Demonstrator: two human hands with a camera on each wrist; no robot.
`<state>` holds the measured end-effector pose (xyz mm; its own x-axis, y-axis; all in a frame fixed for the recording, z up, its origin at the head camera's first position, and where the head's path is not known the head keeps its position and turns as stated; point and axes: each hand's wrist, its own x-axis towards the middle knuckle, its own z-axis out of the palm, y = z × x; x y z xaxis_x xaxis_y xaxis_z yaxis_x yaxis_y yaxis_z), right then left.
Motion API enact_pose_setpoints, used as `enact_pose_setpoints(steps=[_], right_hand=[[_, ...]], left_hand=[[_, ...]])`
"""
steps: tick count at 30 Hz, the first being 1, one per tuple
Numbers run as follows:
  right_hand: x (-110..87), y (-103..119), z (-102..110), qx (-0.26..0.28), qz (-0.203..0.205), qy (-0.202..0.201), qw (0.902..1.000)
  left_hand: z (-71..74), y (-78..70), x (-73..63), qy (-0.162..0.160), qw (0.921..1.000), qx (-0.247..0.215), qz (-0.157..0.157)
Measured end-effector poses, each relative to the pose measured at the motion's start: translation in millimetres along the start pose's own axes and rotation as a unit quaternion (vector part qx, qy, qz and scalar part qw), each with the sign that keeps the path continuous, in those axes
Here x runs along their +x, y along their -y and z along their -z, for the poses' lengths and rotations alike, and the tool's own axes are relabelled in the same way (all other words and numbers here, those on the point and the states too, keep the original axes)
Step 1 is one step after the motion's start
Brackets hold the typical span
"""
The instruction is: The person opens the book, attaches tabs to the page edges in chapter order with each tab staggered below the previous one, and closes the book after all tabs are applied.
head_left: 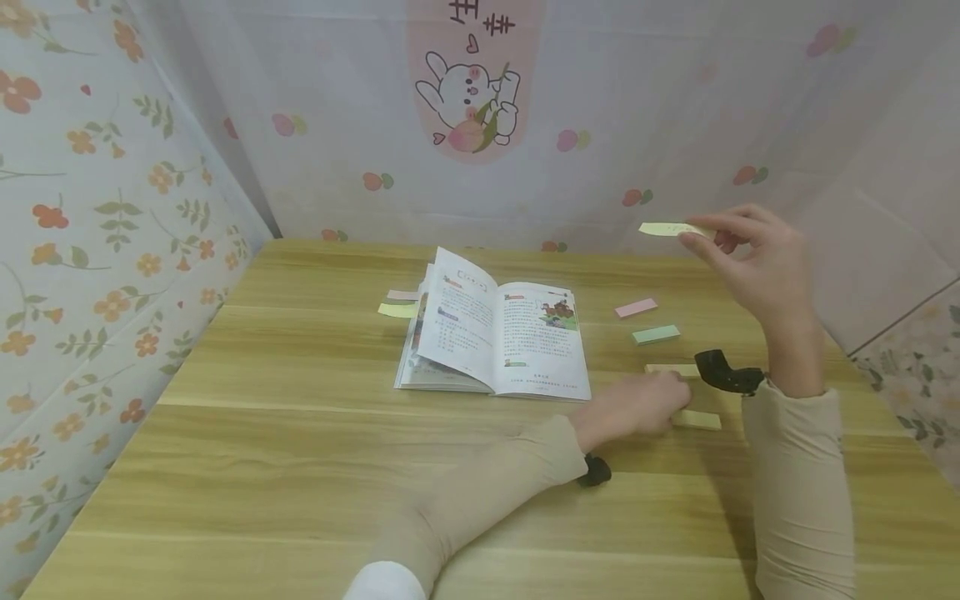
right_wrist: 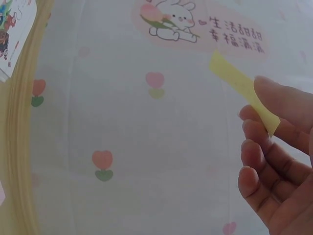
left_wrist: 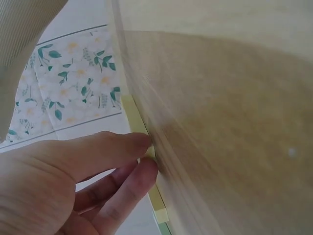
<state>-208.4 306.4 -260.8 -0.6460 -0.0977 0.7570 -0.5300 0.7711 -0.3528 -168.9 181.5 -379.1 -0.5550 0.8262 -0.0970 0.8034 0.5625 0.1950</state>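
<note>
Held up above the table's far right, my right hand pinches a yellow sticky note strip between thumb and fingers. The strip curves slightly and points away from the hand in the right wrist view. Down on the table, my left hand has its thumb and fingertips at a yellow sticky note pad. From the left wrist view, the left hand pinches at the yellow strip of pad, its fingertips covering the middle. Another pale yellow pad lies just beyond, partly hidden.
An open book lies left of the hands, one page lifted. Pink and yellow tabs stick out from its left side. A pink pad and a green pad lie right of the book. A printed curtain hangs behind the table.
</note>
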Motion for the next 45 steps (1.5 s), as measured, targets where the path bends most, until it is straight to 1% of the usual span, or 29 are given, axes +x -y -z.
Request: enact_pose_setpoints(steps=[6, 10, 13, 17, 19, 22, 25, 28, 30, 32, 35, 39, 43, 45], right_hand=[[-0.2, 3, -3, -0.009, -0.006, 0.011, 0.9999], [-0.4, 5, -6, -0.010, -0.013, 0.023, 0.9996], [0.1, 5, -9, -0.012, -0.005, 0.028, 0.9995], [1.0, 5, -15, -0.003, 0.021, 0.030, 0.9993], [1.1, 5, -18, 0.004, 0.028, 0.034, 0.9990], [0.2, 7, -22, 0.007, 0.029, 0.046, 0.9985], [-1.8, 8, -25, 0.006, 0.024, 0.061, 0.9978], [-4.3, 8, -29, 0.003, 0.027, 0.078, 0.9966], [-6.4, 7, -32, 0.003, 0.037, 0.088, 0.9954], [-10.1, 7, -37, 0.009, 0.044, 0.099, 0.9941], [-16.6, 7, -43, 0.014, 0.051, 0.120, 0.9914], [-26.0, 5, -49, 0.005, 0.038, 0.161, 0.9863], [-34.3, 5, -52, -0.007, 0.021, 0.204, 0.9788], [-38.3, 5, -53, -0.012, 0.022, 0.222, 0.9747]], left_hand=[[-0.5, -0.7, -3.4, 0.014, 0.9999, 0.002, 0.004], [0.8, 4.0, -7.7, 0.014, 0.9998, 0.006, -0.010], [4.4, 11.2, -13.3, -0.004, 0.9998, 0.002, -0.020], [11.2, 23.0, -25.9, -0.046, 0.9988, -0.003, -0.014], [15.2, 29.3, -33.8, -0.065, 0.9979, 0.000, -0.005], [21.0, 39.5, -45.7, -0.090, 0.9957, 0.019, 0.011], [25.4, 50.0, -56.6, -0.104, 0.9935, 0.031, 0.035], [28.0, 60.8, -66.3, -0.115, 0.9907, 0.046, 0.057], [28.8, 67.3, -72.7, -0.117, 0.9891, 0.055, 0.069], [28.5, 73.5, -78.5, -0.120, 0.9876, 0.068, 0.074], [26.6, 80.1, -85.6, -0.114, 0.9869, 0.078, 0.083], [24.2, 86.2, -92.5, -0.104, 0.9875, 0.074, 0.092], [24.9, 90.3, -99.7, -0.090, 0.9886, 0.071, 0.098], [25.4, 91.7, -103.1, -0.080, 0.9890, 0.069, 0.103]])
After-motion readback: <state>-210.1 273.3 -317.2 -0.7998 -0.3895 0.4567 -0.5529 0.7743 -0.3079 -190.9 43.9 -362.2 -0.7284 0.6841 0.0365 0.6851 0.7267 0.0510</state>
